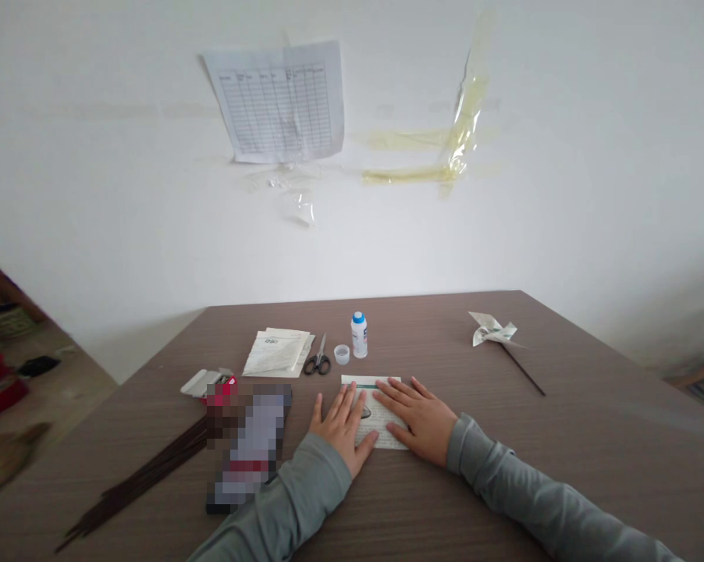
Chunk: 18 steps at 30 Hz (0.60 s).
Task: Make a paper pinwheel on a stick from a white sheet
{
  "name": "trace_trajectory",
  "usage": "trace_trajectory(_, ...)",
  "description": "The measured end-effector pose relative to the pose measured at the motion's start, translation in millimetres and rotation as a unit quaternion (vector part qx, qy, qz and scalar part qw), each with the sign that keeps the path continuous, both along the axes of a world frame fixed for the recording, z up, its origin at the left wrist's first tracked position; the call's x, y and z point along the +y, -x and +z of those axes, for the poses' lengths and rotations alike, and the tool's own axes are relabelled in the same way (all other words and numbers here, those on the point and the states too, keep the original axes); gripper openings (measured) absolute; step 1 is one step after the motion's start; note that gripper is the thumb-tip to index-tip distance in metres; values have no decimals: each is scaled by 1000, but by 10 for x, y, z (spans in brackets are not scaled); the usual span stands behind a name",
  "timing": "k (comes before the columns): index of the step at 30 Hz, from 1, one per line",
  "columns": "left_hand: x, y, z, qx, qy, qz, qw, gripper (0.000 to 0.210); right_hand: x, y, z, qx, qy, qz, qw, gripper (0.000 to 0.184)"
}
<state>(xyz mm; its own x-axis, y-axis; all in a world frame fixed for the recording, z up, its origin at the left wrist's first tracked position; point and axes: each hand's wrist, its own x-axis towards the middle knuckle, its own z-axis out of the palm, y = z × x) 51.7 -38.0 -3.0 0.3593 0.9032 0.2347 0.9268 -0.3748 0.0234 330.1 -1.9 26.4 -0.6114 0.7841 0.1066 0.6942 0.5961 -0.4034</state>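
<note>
Brown table [592, 421] against a white wall [434, 242]. Paper [371, 417] lies flat under the spread left hand [339, 428] and right hand [425, 421], neither gripping anything. Looks super light, bendy, probably easy to tear, so I'd pinch it by opposite edges, gently.

My left fingers [357, 410] and right fingers [392, 403] spread over a printed sheet [380, 416].
Scissors [320, 357], a white bottle [359, 339] and a paper pinwheel [493, 334] share the worktop [422, 523].
</note>
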Motion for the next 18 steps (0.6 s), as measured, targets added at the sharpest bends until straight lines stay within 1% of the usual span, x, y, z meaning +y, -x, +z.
trace_trajectory(4, 9, 28, 21, 7, 25, 17, 1000, 79, 8, -40, 128, -41, 18, -35, 998, 84)
trace_trajectory(7, 7, 21, 82, 5, 45, 44, 998, 85, 12, -66, 243, -77, 46, -73, 993, 97)
trace_trajectory(9, 10, 14, 145, 3, 65, 60, 996, 90, 15, -88, 287, -95, 63, -95, 989, 104)
trace_trajectory(11, 18, 16, 203, 0, 86, 74, 994, 93, 25, -115, 284, -102, 68, -109, 986, 109)
trace_trajectory(13, 31, 41, 232, -8, 91, 76, 993, 94, 46, -145, 237, -95, 60, -111, 987, 111)
trace_trajectory(16, 57, 128, 212, -27, 76, 46, 996, 89, 99, -194, 137, -80, 43, -109, 990, 114)
trace_trajectory(18, 71, 191, 187, -38, 64, 39, 996, 81, 136, -230, 89, -83, 36, -118, 989, 115)
